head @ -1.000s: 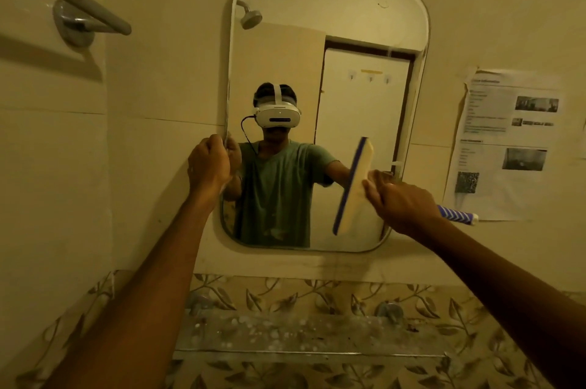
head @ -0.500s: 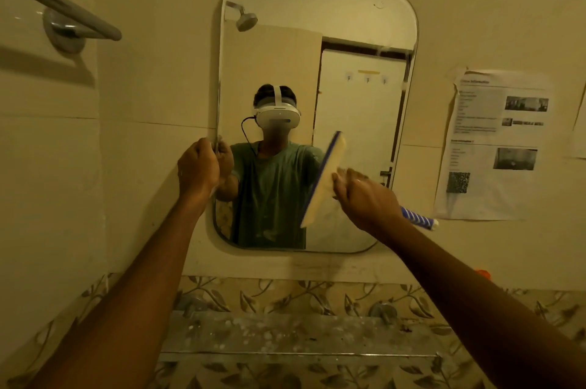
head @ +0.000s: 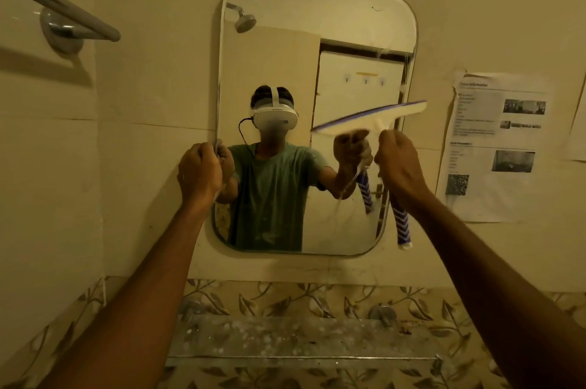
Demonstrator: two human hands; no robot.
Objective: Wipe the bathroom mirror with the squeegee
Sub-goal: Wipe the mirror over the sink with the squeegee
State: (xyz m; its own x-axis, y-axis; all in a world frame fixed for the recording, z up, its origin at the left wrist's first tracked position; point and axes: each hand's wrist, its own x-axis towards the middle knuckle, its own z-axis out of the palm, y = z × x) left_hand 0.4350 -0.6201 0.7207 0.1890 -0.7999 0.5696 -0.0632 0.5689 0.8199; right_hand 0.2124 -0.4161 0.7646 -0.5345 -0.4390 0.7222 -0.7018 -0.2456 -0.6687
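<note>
Towel rail point(head: 60, 5): chrome bar, hanging on the tiled wall well left of the mirror point(head: 317, 40), above its middle.

Left hand point(head: 199, 171): curling closed around the mirror's left edge, at mid-height.

Mirror: rounded rectangle on the wall, showing a reflected shower head, a door and the person in a green shirt wearing a white headset.

Squeegee point(head: 369, 119): white blade with a blue edge, lying nearly level and slightly tilted across the mirror's right side, its right tip passing over the mirror's right edge; the blue-and-white chevron handle is pointing down.

Right hand point(head: 400, 166): gripping the squeegee handle just under the blade, closed tight.

Printed sheet point(head: 494, 147): taped to the wall right of the mirror, carrying small photos and a square code; the writing is too small to read.

Glass shelf point(head: 301, 341): mounted below the mirror, speckled, holding nothing I can make out.
</note>
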